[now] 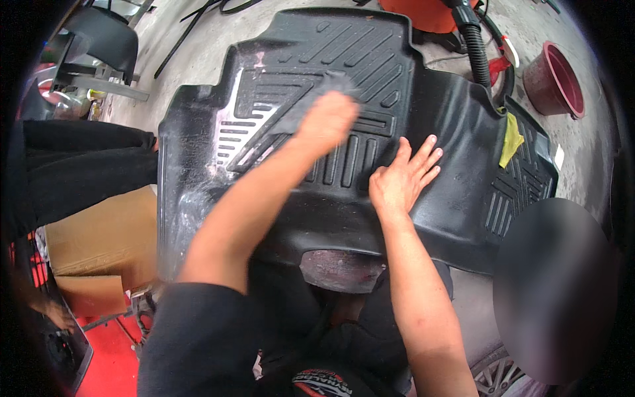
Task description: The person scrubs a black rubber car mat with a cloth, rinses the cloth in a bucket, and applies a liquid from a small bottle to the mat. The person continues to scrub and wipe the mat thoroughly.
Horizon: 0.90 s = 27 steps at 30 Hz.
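Observation:
A large black moulded car floor mat (342,218) with raised ribs lies before me. My left hand (330,119), blurred, presses a grey cloth (340,83) onto the ribbed centre; part of the cloth is hidden under it. Left of the cloth, the ribs carry a wet-looking white sheen. With fingers spread, my right hand (404,176) rests on the smooth raised part right of the ribs. Beyond it, a yellow cloth (512,141) hangs over the mat's right-hand section.
A maroon bucket (553,82) stands on the concrete floor at the upper right, near a black corrugated hose (474,49). At left are a cardboard box (104,238), a black chair (101,42) and another person's dark-clothed legs (84,168). A car wheel (496,372) shows at lower right.

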### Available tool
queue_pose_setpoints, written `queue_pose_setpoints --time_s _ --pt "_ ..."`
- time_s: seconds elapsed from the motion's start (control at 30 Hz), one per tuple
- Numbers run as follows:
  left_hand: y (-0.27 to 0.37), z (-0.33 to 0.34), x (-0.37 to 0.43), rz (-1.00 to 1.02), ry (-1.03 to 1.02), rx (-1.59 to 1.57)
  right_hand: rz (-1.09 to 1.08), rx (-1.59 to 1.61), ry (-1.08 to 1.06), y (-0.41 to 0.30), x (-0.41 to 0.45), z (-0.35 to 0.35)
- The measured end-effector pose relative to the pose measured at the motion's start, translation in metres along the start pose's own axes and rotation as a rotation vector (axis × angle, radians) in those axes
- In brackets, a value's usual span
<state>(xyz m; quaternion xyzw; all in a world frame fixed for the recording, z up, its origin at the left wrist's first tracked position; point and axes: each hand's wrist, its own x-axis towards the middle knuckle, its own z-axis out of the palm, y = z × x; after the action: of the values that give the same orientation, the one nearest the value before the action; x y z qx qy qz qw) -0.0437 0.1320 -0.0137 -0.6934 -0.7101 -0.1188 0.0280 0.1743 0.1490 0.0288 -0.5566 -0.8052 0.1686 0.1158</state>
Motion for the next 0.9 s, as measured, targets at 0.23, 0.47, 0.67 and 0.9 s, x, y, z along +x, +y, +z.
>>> queue_pose_setpoints --time_s 0.23,0.47,0.67,0.9 --pt "-0.001 -0.056 -0.049 -0.418 -0.203 0.055 0.062 0.005 -0.065 -0.003 0.007 -0.006" --pt "0.009 -0.021 -0.003 -0.282 0.249 -0.008 0.088 0.109 0.073 -0.002 0.014 -0.015" --pt "0.026 -0.013 -0.015 -0.252 0.141 0.073 -0.567 -0.454 -0.553 0.025 0.030 -0.049" --pt "0.023 -0.007 -0.024 -0.283 0.179 0.080 -0.960 -0.866 -0.341 0.050 0.140 -0.051"
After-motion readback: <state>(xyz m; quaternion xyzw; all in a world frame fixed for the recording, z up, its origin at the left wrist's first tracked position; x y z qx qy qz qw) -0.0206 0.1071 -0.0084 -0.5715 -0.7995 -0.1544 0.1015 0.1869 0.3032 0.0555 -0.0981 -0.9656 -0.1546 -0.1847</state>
